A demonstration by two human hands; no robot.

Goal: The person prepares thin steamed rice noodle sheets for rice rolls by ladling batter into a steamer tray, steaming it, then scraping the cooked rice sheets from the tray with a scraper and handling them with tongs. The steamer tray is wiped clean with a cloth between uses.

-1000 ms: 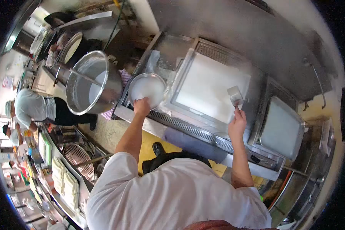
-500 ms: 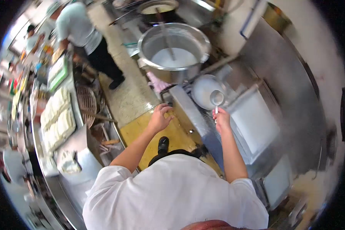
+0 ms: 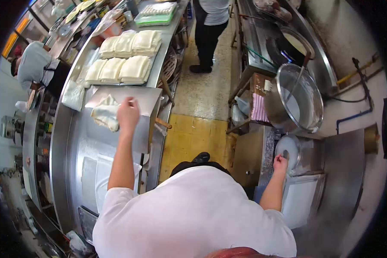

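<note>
White shirt nearest me, the person stands on yellow flooring (image 3: 189, 137) between two work surfaces. The left hand (image 3: 128, 114) is over the metal desk (image 3: 66, 142) with its fingers loosely curled, right beside a crumpled, stained cloth (image 3: 106, 112); I can't tell whether they touch it or pinch anything. Over on the right, the right hand (image 3: 280, 163) has its fingers closed round the handle of a small ladle (image 3: 285, 153), its head just past the fingertips, over a round bowl (image 3: 290, 144) of whitish stuff.

Next to that bowl, on the person's side, lies a framed white tray (image 3: 303, 193). Beyond the bowl sits a big steel pot (image 3: 314, 101), pale liquid inside and a long stick leaning in it, with a pink striped cloth (image 3: 259, 107) hanging nearby. Up the desk, past the crumpled cloth, pale folded sheets (image 3: 124, 56) sit in two rows, then a green tray (image 3: 157, 18). Farther off, a co-worker (image 3: 210, 34) in dark trousers stands in the aisle, and another person (image 3: 35, 62) bends over a counter at far left.
</note>
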